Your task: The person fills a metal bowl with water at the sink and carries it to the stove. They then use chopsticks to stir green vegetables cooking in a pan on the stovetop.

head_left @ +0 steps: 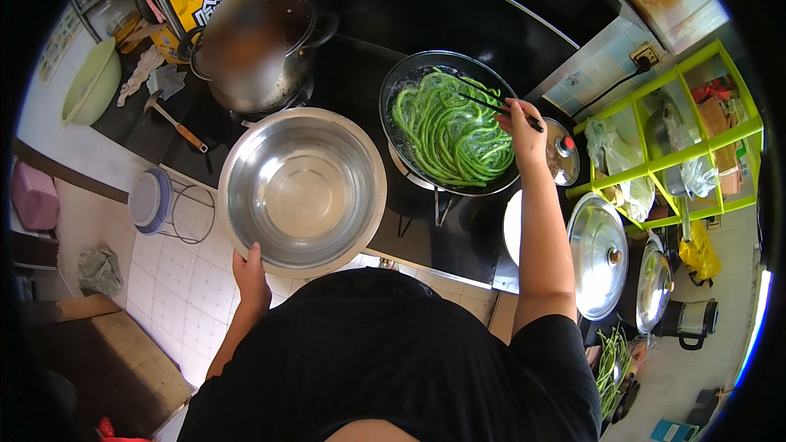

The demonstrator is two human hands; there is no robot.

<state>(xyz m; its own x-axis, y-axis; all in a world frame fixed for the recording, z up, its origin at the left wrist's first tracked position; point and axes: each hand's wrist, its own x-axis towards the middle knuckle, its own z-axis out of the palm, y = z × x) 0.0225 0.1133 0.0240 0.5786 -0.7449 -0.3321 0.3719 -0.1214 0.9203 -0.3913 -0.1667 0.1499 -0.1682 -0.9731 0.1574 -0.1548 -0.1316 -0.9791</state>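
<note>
Black shirt [385, 352]: nearest the lens, spread across the lower middle, between the two hands.
Left hand [254, 286]: closed on the near left rim of a steel bowl [303, 196]; the thumb was laid at the edge, while the fingers beneath were hidden.
Right hand [526, 133]: closed around black chopsticks [481, 103], which were held over the right side of a dark wok [388, 105].
Chopstick axis: slanted from the right hand leftward and away from the body, over the beans; whether any strand was pinched could not be told.
Green beans [450, 139]: heaped inside the wok in foamy liquid; no single long axis was formed, since the strands were curved and looped.
Nearer hand: the right, with the beans just to its left; from the left hand they were placed well apart, forward and to the right.
Bowl and wok: set near each other, the bowl leftward and closer to the body, its mouth turned upward; whether it was supported by the tabletop [483, 233] could not be told.
Farther left: a two-handled pot [288, 82] was placed beyond the bowl.
Farther right: a large steel lid [596, 254] was propped beside the right arm.
</note>
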